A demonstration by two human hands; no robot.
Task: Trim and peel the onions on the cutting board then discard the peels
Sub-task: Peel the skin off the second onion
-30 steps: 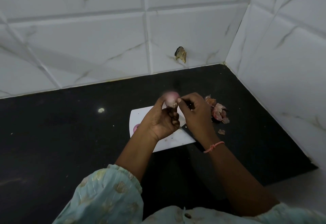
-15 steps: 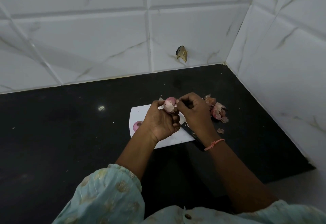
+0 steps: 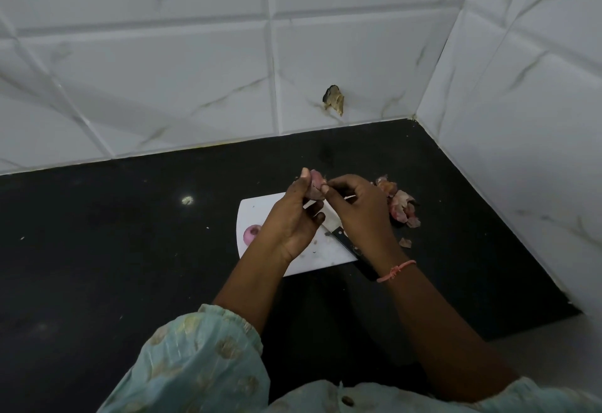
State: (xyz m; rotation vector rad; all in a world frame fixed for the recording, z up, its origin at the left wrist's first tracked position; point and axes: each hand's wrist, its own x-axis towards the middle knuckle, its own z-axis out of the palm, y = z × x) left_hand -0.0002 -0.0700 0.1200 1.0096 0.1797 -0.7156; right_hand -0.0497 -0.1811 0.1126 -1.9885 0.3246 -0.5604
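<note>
My left hand (image 3: 293, 217) grips a small pink onion (image 3: 316, 181) above the white cutting board (image 3: 260, 209). My right hand (image 3: 358, 207) pinches a bit of peel at the onion's right side with thumb and forefinger. A second, peeled pink onion (image 3: 251, 233) lies on the board's left part. A knife with a black handle (image 3: 347, 242) lies slanted across the board, partly hidden under my right hand. A pile of pink onion peels (image 3: 399, 204) sits on the black counter right of the board.
The black counter (image 3: 114, 233) meets white tiled walls at the back and right, forming a corner. One loose peel scrap (image 3: 405, 242) lies near the board's right edge. A chipped hole (image 3: 334, 100) marks the back wall. The counter's right part ends at a white ledge (image 3: 537, 347).
The onion has turned in my left hand and my right fingers have shifted to pinch the peel at its right side. Both hands stay above the board.
</note>
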